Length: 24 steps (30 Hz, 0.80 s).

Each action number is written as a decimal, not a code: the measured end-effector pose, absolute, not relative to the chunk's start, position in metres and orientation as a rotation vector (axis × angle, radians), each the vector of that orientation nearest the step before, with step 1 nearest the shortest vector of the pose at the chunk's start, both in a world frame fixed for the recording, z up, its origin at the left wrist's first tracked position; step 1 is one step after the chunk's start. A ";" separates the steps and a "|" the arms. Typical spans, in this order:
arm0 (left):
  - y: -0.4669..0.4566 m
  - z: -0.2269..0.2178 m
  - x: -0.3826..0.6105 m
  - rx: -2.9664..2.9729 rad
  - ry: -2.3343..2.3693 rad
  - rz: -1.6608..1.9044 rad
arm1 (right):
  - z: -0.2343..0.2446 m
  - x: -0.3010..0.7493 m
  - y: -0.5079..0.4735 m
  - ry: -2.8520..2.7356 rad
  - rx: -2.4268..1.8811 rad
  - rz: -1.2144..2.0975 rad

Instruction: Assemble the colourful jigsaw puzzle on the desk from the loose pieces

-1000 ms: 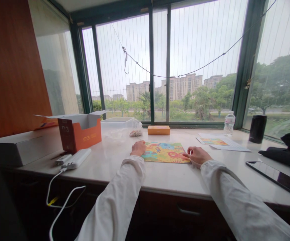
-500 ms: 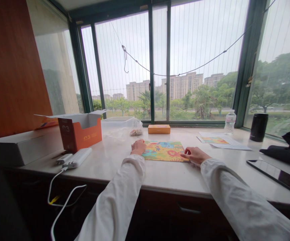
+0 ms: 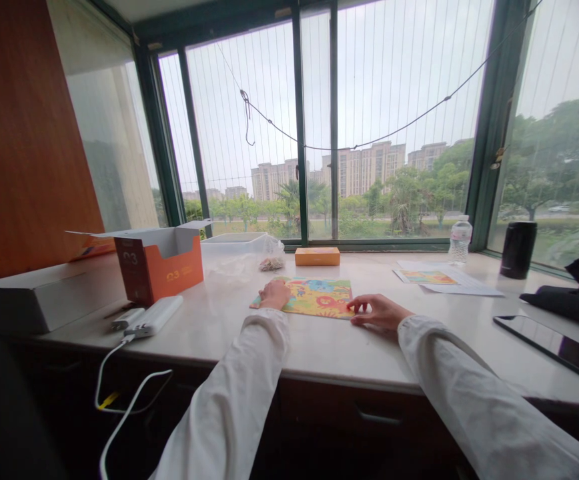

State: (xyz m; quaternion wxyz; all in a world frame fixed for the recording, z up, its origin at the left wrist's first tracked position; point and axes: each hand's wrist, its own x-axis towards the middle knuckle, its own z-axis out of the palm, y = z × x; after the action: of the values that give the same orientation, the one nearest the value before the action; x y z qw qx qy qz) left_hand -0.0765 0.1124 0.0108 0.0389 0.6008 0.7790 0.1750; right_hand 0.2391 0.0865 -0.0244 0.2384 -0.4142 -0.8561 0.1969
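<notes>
A colourful flat puzzle board (image 3: 314, 297) with cartoon animals lies on the pale marble counter (image 3: 319, 347) in front of me. My left hand (image 3: 274, 294) rests curled on the board's left part, knuckles up. At the board's right front corner my right hand (image 3: 377, 311) lies with its fingers stretched toward the edge and touching it. Both arms wear white sleeves. Whether either hand grips the board is not visible.
An open orange box (image 3: 162, 263) and a power bank (image 3: 154, 315) with white cable sit left. Behind the board are a small orange box (image 3: 317, 256) and a plastic bag (image 3: 249, 252). Right: printed sheets (image 3: 439, 279), water bottle (image 3: 458, 243), black cup (image 3: 517, 249), dark tablet (image 3: 554, 347).
The puzzle board has slid to the left on the counter, and both hands moved left with it. My right hand's fingers now lie more stretched out.
</notes>
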 end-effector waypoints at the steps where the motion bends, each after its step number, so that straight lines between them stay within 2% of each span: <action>1: 0.112 0.011 -0.076 1.834 2.390 0.545 | -0.025 0.239 0.087 -2.338 -1.134 0.520; 7: 0.114 0.010 -0.076 1.835 2.352 0.512 | -0.026 0.232 0.085 -2.237 -1.271 0.187; 13: 0.117 0.007 -0.077 1.887 2.300 0.486 | -0.026 0.229 0.085 -2.208 -1.267 0.039; 17: 0.115 0.009 -0.078 1.837 2.364 0.514 | -0.025 0.227 0.083 -2.189 -1.214 0.033; 24: 0.112 0.011 -0.077 1.774 2.426 0.494 | -0.017 0.223 0.072 -2.251 -1.204 0.227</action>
State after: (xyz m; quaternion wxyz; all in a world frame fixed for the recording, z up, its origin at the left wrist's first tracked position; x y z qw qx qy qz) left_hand -0.0775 0.1122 0.0113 0.0481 0.5818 0.7955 0.1622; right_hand 0.2227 0.0720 -0.0171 0.2855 -0.4502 -0.8418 0.0850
